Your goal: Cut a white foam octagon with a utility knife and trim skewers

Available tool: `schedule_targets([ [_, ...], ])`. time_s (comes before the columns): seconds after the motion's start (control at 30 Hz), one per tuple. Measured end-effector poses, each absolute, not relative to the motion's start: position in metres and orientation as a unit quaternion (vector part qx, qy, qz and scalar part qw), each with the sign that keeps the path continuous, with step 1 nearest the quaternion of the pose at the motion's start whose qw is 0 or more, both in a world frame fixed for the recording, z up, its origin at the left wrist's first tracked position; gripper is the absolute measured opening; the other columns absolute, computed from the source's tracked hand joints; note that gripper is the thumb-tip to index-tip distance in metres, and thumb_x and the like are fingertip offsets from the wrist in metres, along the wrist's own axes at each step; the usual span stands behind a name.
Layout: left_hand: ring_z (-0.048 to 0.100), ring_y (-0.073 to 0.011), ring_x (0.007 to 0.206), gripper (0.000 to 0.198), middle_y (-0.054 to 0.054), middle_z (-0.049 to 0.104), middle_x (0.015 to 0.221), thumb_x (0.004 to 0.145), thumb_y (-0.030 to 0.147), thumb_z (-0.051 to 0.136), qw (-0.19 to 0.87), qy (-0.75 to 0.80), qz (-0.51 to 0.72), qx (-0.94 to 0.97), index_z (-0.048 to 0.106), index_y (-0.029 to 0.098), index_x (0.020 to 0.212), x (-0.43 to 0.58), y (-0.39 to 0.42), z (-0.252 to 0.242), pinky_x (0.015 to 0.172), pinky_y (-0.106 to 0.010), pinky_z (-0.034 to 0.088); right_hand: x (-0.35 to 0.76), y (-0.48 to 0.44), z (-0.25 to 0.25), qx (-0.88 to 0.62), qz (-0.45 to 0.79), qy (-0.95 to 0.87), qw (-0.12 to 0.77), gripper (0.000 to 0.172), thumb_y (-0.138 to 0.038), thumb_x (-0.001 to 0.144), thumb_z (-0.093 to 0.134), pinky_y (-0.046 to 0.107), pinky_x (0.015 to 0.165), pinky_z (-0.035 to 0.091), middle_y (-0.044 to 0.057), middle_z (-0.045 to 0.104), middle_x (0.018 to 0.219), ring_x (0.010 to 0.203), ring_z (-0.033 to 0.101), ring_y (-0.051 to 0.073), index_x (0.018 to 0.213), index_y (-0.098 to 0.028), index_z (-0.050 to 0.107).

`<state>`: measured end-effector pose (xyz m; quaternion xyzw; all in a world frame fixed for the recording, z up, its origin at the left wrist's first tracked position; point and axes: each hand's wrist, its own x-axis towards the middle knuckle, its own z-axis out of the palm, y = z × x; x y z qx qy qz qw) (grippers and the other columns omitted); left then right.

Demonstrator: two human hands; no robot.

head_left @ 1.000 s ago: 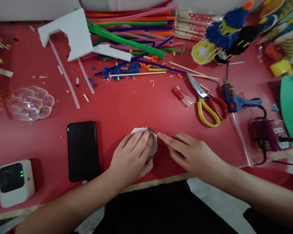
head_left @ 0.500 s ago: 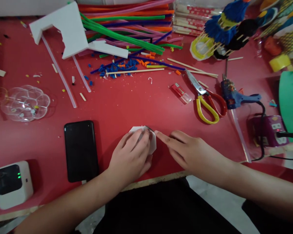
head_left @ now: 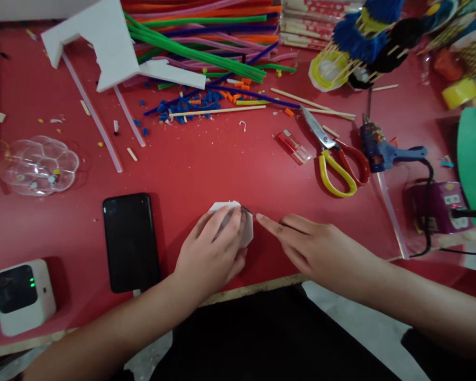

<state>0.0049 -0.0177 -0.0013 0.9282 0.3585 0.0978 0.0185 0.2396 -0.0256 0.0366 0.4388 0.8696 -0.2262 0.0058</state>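
Left hand (head_left: 212, 248) flat, fingers spread, pins white piece (head_left: 249, 231) to table (head_left: 222, 164); right hand (head_left: 321, 248) just right of piece, forefinger extended, hold indeterminable.

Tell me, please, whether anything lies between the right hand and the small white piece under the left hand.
Nothing visible does. The left hand lies flat on the white piece, and the right hand has its forefinger tip right at the piece's edge. The phone sits off to the left and the scissors farther back.
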Motion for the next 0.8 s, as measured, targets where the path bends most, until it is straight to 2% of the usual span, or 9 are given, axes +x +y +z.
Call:
schedule_targets([
  [0.17, 0.059, -0.027, 0.121, 0.047, -0.008, 0.066, 0.136, 0.095, 0.031, 0.048, 0.003, 0.356, 0.102, 0.929, 0.061, 0.008, 0.134, 0.005, -0.017, -0.002, 0.107, -0.039, 0.048, 0.244, -0.033, 0.037, 0.436, -0.223, 0.872, -0.007, 0.051, -0.009, 0.093, 0.039, 0.027, 0.07, 0.06, 0.009, 0.072, 0.1, 0.082, 0.068, 0.017, 0.141, -0.014, 0.056],
  [0.3, 0.06, -0.0272, 0.121, 0.048, -0.007, 0.066, 0.136, 0.095, 0.032, 0.05, 0.001, 0.355, 0.116, 0.927, 0.061, 0.009, 0.135, 0.005, -0.018, -0.003, 0.107, -0.04, 0.047, 0.245, -0.04, 0.037, 0.432, -0.208, 0.878, -0.017, 0.047, -0.008, 0.094, 0.036, 0.029, 0.063, 0.06, 0.009, 0.07, 0.088, 0.073, 0.066, 0.018, 0.132, -0.01, 0.064],
  [0.4, 0.059, -0.0274, 0.123, 0.047, -0.008, 0.066, 0.136, 0.094, 0.032, 0.052, 0.007, 0.358, 0.125, 0.925, 0.061, 0.009, 0.134, 0.005, -0.018, -0.003, 0.108, -0.04, 0.046, 0.245, -0.044, 0.037, 0.435, -0.204, 0.877, -0.025, 0.045, -0.008, 0.095, 0.035, 0.026, 0.055, 0.056, 0.007, 0.067, 0.077, 0.063, 0.061, 0.016, 0.125, -0.01, 0.068],
  [0.47, 0.059, -0.0278, 0.123, 0.047, -0.009, 0.066, 0.136, 0.094, 0.031, 0.053, 0.011, 0.358, 0.128, 0.925, 0.062, 0.008, 0.134, 0.005, -0.018, -0.003, 0.109, -0.04, 0.045, 0.246, -0.048, 0.037, 0.438, -0.201, 0.875, -0.032, 0.046, -0.009, 0.095, 0.033, 0.027, 0.055, 0.056, 0.006, 0.066, 0.076, 0.061, 0.06, 0.016, 0.123, -0.012, 0.069],
  [0.6, 0.059, -0.0284, 0.124, 0.048, -0.01, 0.067, 0.135, 0.093, 0.032, 0.053, 0.02, 0.355, 0.131, 0.925, 0.061, 0.007, 0.133, 0.005, -0.018, -0.004, 0.11, -0.04, 0.045, 0.249, -0.057, 0.036, 0.457, -0.21, 0.863, -0.04, 0.047, -0.01, 0.096, 0.034, 0.029, 0.058, 0.058, 0.008, 0.068, 0.086, 0.065, 0.063, 0.016, 0.132, -0.012, 0.063],
  [0.7, 0.057, -0.0294, 0.127, 0.049, -0.012, 0.066, 0.136, 0.091, 0.027, 0.053, 0.034, 0.355, 0.14, 0.924, 0.06, 0.006, 0.134, 0.003, -0.017, -0.006, 0.112, -0.042, 0.043, 0.252, -0.063, 0.032, 0.48, -0.218, 0.849, -0.041, 0.048, -0.012, 0.097, 0.035, 0.03, 0.056, 0.058, 0.007, 0.066, 0.085, 0.063, 0.063, 0.016, 0.141, -0.009, 0.055],
  [0.8, 0.054, -0.0322, 0.131, 0.052, -0.013, 0.063, 0.139, 0.086, 0.021, 0.053, 0.064, 0.346, 0.144, 0.925, 0.058, 0.007, 0.136, 0.0, -0.016, -0.007, 0.115, -0.048, 0.04, 0.255, -0.067, 0.027, 0.519, -0.238, 0.819, -0.054, 0.049, -0.014, 0.098, 0.038, 0.029, 0.055, 0.057, 0.004, 0.064, 0.086, 0.059, 0.062, 0.014, 0.146, -0.015, 0.049],
])
